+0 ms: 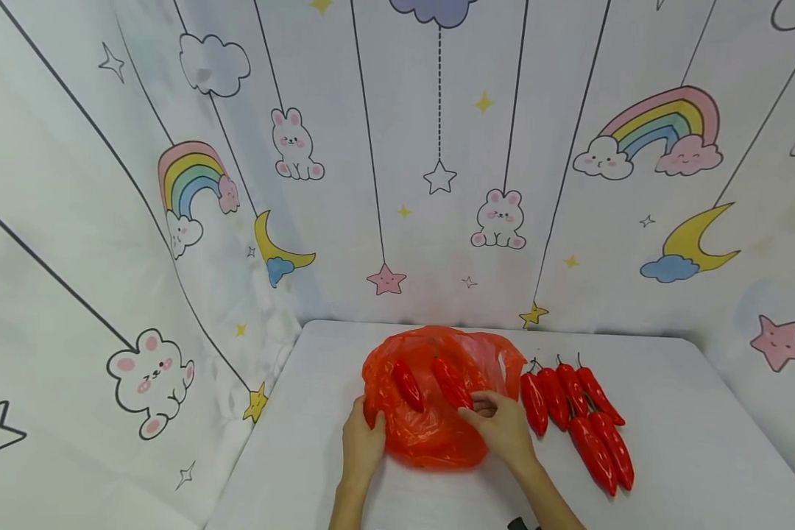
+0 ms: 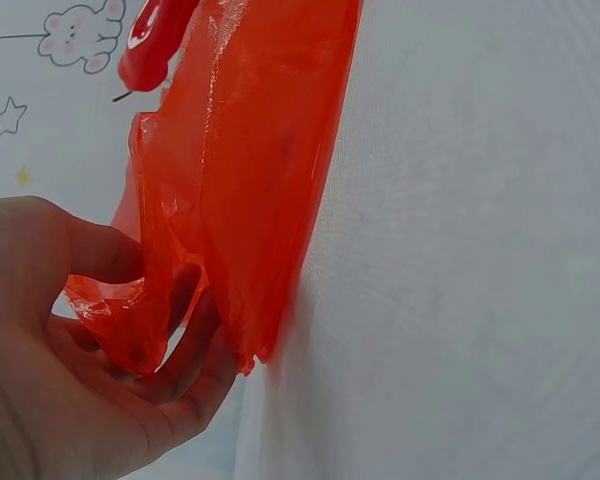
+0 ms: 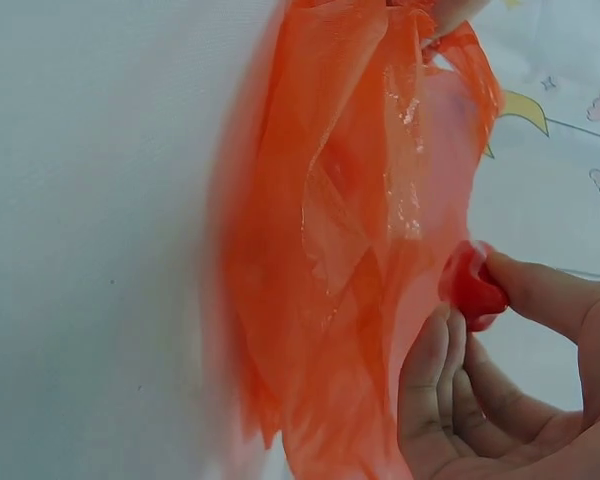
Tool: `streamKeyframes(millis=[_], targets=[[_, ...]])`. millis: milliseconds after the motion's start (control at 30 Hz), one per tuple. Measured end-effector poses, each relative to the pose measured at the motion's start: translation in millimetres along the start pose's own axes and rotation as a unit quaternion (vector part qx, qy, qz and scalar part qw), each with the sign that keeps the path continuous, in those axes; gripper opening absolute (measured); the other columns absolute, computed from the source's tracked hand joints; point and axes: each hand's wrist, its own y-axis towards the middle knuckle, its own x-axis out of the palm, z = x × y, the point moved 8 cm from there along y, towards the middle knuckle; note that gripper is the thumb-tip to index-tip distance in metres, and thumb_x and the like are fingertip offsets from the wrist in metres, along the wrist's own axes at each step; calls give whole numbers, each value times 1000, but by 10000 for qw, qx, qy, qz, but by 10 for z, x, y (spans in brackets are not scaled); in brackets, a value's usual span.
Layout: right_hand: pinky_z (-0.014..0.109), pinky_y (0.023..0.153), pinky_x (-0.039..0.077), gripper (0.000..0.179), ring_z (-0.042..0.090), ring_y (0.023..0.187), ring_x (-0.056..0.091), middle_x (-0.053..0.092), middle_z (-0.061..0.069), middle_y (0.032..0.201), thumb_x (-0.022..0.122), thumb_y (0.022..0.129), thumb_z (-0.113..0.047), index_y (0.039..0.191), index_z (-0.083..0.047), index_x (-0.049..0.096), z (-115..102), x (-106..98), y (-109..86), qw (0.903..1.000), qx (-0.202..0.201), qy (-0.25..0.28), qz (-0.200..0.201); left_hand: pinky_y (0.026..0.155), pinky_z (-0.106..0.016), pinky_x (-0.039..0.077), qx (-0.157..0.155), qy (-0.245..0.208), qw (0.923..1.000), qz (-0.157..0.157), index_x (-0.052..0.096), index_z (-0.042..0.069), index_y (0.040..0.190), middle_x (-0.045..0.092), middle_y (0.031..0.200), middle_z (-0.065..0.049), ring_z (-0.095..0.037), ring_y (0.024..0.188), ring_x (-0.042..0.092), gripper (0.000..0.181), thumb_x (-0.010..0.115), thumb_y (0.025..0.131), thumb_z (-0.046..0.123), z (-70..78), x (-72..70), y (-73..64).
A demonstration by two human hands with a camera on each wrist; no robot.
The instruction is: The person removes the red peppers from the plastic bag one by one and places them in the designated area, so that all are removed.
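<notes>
An orange-red plastic bag (image 1: 430, 442) lies spread on the table. My left hand (image 1: 364, 440) holds its left edge, with thumb and fingers around the thin film (image 2: 135, 320) in the left wrist view. Over the bag's right half, my right hand (image 1: 500, 427) pinches the lower end of a red chili pepper (image 1: 452, 383). In the right wrist view the thumb and fingertips meet on that pepper's rounded end (image 3: 472, 288). Another red chili pepper (image 1: 408, 385) lies on the bag to the left of it, stem end up.
Several glossy red chili peppers (image 1: 589, 449) lie grouped on the white table (image 1: 689, 442), to the right of the bag. A curtain (image 1: 437, 235) printed with rabbits, stars and rainbows stands behind the table. A small black object (image 1: 517, 523) shows beside my right forearm.
</notes>
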Motion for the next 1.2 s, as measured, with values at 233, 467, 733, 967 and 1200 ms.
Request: streamKeyframes(millis=[233,467,733,967,1200], targets=[[35,79,64,46,17,89,71,75,1,97,88,85,-35,121,-10,75,116,-123,-72,9997,202,-43,113,107,-56,50,-29,-18,10000,-61,57,-1,138,68,133,-16,-36,124,64,42,67,98,6,-5,6,-2],[34,78,64,48,18,89,72,76,2,98,88,85,-37,121,-8,76,242,-221,-144,9993,289,31,230,107,-55,51,-106,-26,9999,-122,56,0,140,67,135,-16,-35,125,64,43,67,99,9,-15,14,3],[31,75,64,53,19,89,73,77,2,99,86,85,-44,122,-8,75,448,-340,-255,9976,602,115,314,105,-56,52,26,42,10000,-54,58,-1,136,69,130,-16,-36,121,66,40,67,97,6,3,7,-13],[30,74,63,66,21,93,71,76,6,106,83,84,-54,127,-5,72,517,-460,-356,9964,790,-16,307,105,-57,52,64,108,9999,13,58,-1,136,69,131,-17,-36,122,66,41,68,97,6,-19,2,-4],[34,73,64,78,23,94,70,76,10,108,82,80,-64,128,-3,70,626,-600,-425,9939,1040,-39,357,105,-56,52,27,87,9999,-43,58,0,137,68,131,-16,-36,122,65,42,68,97,7,-26,18,7]])
